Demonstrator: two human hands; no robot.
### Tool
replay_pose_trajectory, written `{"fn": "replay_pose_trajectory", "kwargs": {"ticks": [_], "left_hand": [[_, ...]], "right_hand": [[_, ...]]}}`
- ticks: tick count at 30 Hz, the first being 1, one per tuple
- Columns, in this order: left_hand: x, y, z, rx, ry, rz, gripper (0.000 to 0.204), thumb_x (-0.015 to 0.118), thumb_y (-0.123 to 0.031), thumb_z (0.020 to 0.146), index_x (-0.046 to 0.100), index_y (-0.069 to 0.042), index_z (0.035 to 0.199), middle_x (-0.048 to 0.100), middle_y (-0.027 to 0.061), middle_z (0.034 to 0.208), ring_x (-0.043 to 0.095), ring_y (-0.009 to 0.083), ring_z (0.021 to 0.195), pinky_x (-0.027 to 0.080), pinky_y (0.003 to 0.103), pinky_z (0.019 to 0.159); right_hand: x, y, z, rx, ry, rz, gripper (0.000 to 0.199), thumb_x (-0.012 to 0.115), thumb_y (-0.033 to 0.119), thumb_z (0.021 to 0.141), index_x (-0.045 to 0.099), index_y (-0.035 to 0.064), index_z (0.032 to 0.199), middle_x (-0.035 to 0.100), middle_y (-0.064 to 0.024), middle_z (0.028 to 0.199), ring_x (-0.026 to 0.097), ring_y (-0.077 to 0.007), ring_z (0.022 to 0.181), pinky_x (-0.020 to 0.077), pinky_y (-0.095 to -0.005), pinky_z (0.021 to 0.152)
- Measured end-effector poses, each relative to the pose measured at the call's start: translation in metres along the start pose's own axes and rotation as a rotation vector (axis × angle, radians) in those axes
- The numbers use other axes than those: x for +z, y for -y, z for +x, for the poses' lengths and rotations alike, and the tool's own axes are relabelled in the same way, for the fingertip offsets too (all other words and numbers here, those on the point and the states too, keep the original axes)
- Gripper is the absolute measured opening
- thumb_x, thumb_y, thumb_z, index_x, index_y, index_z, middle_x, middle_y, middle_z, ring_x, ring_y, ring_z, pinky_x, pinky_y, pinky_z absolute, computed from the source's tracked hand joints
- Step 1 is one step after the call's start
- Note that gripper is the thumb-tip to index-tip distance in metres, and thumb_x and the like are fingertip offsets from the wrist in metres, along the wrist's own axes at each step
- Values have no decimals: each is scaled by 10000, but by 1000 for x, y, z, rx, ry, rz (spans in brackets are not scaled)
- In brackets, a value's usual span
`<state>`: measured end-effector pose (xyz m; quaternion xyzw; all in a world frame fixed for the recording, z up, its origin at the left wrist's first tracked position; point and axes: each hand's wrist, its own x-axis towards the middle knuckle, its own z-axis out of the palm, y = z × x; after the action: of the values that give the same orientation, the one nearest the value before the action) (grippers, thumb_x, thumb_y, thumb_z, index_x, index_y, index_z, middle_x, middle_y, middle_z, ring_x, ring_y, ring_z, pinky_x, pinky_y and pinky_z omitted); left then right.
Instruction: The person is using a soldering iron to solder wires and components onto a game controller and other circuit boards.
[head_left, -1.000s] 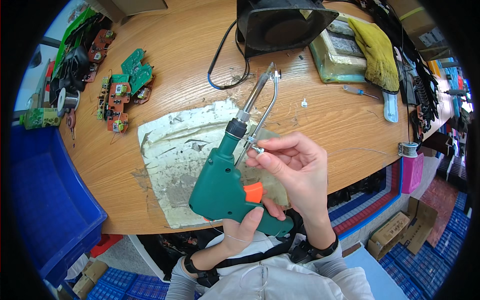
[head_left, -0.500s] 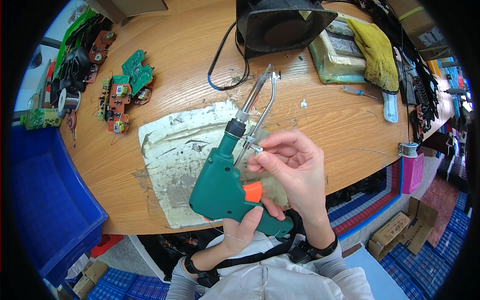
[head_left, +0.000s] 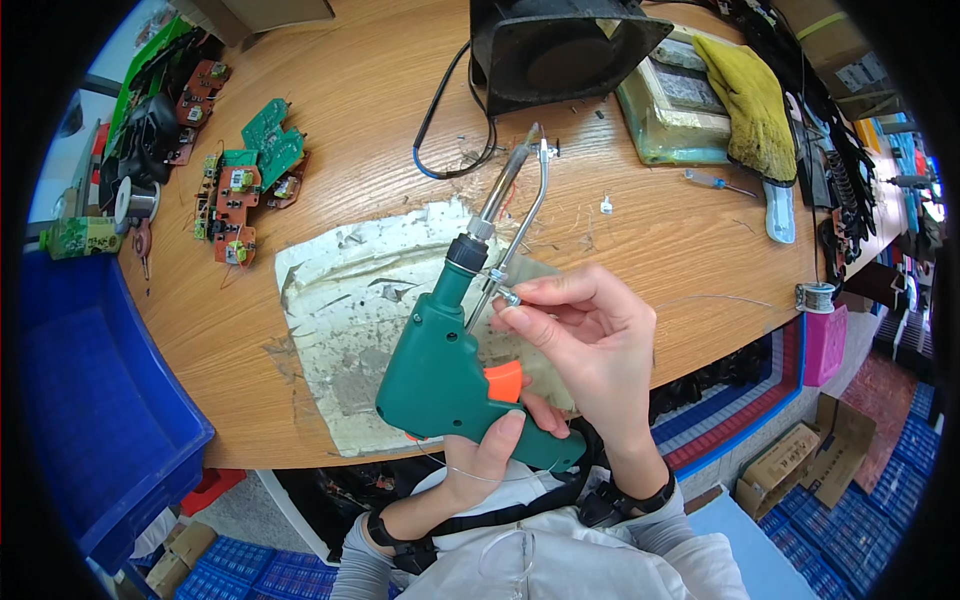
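Note:
A green soldering gun (head_left: 428, 362) with an orange trigger (head_left: 503, 381) is tilted over the worktable, its metal tip pointing away from me. My left hand (head_left: 490, 450) is wrapped round its handle. A thin bent metal feed tube (head_left: 524, 222) runs beside the heating barrel (head_left: 503, 187). Between thumb and forefinger, my right hand (head_left: 590, 335) pinches a small metal screw (head_left: 509, 297) on the tube's clamp. Thin solder wire (head_left: 445, 465) loops out at the back of the gun, over my left hand. A stained white sheet (head_left: 330, 330) lies beneath the gun.
A black fan (head_left: 560, 65) stands at the back, its cable on the table. Circuit boards (head_left: 238, 195) lie at the left, near a blue bin (head_left: 120, 400). At the right are a yellow glove (head_left: 745, 100), a screwdriver (head_left: 718, 182) and a solder spool (head_left: 815, 298).
My right thumb and fingers have turned slightly at the screw. The soldering gun has shifted only a touch to the left; my left hand keeps its hold.

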<state>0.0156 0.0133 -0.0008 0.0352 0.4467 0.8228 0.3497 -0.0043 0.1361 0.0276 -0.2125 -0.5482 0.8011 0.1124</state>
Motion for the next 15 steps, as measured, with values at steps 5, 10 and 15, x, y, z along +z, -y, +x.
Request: {"fn": "replay_pose_trajectory", "kwargs": {"ticks": [5,10,15], "left_hand": [[3,0,0,-5,-61,-69,309,444,-266,826,473,39,789,545,122,718,549,191,723,449,308,686],[-1,3,0,21,16,31,375,430,-305,835,380,-18,1071,485,121,695,520,232,628,448,357,612],[0,2,-1,13,12,32,379,439,-309,831,380,-23,1072,485,123,697,521,233,625,449,359,612]], "right_hand": [[2,2,-2,-8,-43,-74,139,579,-113,694,511,-61,803,572,-150,820,591,-182,759,498,-268,691],[-1,3,-2,39,-33,-10,116,568,-90,718,508,-65,815,577,-153,812,594,-189,757,497,-268,685],[0,1,0,-9,-5,-11,107,562,-69,736,503,-71,825,581,-158,810,596,-192,755,494,-264,677]]}}
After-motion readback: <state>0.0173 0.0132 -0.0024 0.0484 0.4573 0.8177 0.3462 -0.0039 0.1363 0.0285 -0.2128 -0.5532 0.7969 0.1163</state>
